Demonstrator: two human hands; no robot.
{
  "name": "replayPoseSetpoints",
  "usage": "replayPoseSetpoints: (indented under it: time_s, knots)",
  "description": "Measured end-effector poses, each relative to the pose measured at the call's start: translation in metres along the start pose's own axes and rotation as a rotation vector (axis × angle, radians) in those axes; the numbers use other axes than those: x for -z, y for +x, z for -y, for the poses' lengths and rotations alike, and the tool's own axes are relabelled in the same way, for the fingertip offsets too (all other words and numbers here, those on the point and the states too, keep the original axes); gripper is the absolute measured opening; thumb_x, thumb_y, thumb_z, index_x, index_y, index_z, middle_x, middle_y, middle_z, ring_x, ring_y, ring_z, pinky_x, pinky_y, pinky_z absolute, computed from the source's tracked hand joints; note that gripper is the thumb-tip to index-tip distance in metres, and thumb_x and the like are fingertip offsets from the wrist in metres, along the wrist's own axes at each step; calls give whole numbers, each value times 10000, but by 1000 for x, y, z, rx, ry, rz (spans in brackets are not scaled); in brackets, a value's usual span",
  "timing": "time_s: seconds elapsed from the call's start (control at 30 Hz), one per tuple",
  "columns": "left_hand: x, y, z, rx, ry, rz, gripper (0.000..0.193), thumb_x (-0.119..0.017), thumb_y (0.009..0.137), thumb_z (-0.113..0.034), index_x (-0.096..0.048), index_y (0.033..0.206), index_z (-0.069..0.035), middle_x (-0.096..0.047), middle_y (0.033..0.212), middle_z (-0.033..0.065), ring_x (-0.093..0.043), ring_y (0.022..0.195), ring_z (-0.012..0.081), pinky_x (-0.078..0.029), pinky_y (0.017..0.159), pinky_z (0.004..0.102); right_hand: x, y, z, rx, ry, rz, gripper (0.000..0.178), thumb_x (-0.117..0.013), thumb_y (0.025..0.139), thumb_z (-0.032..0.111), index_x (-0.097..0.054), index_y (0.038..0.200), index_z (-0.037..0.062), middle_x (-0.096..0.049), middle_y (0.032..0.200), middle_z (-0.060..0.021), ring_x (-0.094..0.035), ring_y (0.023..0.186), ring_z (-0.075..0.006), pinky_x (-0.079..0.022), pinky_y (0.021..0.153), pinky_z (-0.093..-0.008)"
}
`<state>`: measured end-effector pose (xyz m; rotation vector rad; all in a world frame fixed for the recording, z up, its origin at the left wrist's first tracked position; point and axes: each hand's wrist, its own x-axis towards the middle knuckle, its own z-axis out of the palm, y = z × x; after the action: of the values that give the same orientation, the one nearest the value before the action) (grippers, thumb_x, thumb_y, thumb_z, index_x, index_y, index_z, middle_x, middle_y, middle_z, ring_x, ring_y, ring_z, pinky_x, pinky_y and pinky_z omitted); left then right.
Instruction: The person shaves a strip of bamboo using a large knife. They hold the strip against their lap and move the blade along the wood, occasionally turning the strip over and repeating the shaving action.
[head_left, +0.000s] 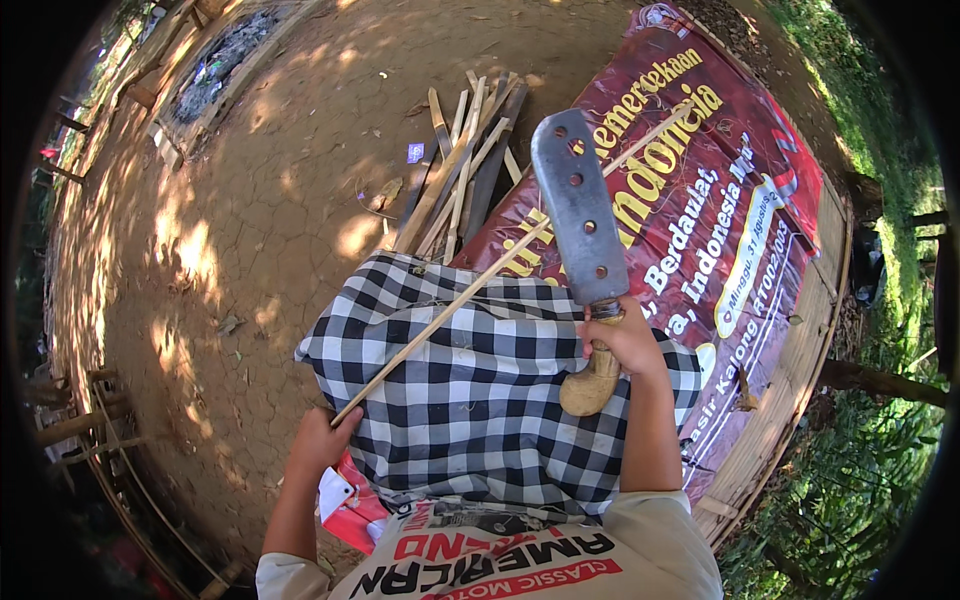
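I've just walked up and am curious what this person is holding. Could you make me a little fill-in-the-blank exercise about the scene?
1. The right hand grips a cleaver by its wooden ____.
2. The left hand holds the near end of a thin wooden stick.
That stick crosses over a cloth checkered in black and ____.
3. In the picture, the pile of wooden strips lies to the ____ of the dark red banner.

Missing words: handle; white; left.
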<state>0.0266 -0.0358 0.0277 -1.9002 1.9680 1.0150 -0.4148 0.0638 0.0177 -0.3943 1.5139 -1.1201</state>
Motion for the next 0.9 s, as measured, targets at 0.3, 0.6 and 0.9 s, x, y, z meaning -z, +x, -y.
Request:
replayPoseSetpoints:
  time_s: [0.3,0.6,0.9]
  knots:
    - [2,-2,-8,-15,22,-41,617,-705,817,-459,-592,631,118,-546,541,263,-615,532,372,-467,550,452,-4,-1,6,-80,-62,32,228,-681,718,-80,-530,880,-24,-584,755,-86,-609,533,-186,-523,523,-331]
    - [4,5,-10,-40,2,-19,632,-704,811,-475,-595,650,126,-561,577,277,-627,569,385,-468,557,459,-15,-4,0,-111,-7,47,265,-688,713,-62,-533,925,-27,-588,741,-95,-601,531,-188,-520,507,-340]
    - [3,4,-11,-35,37,-20,648,-695,813,-497,-603,665,127,-579,601,290,-634,605,424,-485,586,469,-34,-8,-9,-134,-14,58,201,-662,718,-62,-537,865,-9,-591,691,-91,-616,532,-200,-511,503,-342]
